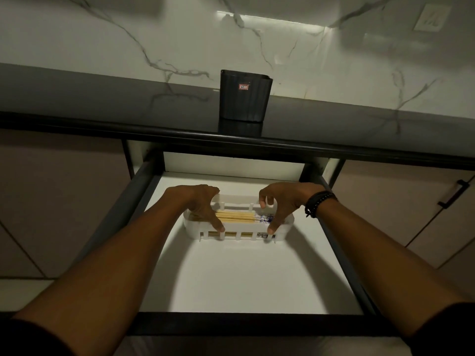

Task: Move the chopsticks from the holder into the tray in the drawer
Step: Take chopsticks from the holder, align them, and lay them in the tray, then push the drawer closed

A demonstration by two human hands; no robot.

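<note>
Hands clasp tray [246, 229] in open drawer [244, 278]

Forearms reach from the bottom corners over the drawer's dark front rail and across its white floor. A slotted white tray sits toward the back of the drawer, long side facing the person. The left hand [203, 204] straddles the tray's left end: its thumb stretches down to the near wall and its curled fingers [214, 191] hook over the far left corner. The right hand [282, 204], a dark beaded bracelet [320, 201] on its wrist, mirrors it at the right end, with the thumb tip on the near wall and the bent fingers [262, 202] touching the far wall. Both hands are spread wide, spanning the tray from front to back. Between them the chopsticks [236, 217] lie flat in the tray as a side-by-side bundle, pale wood with blue-patterned ends toward the right hand. Beyond the drawer, the dark ribbed holder [245, 98] stands upright on the grey countertop [102, 98], well apart from the tray, against a veined marble backsplash [180, 42].
</note>
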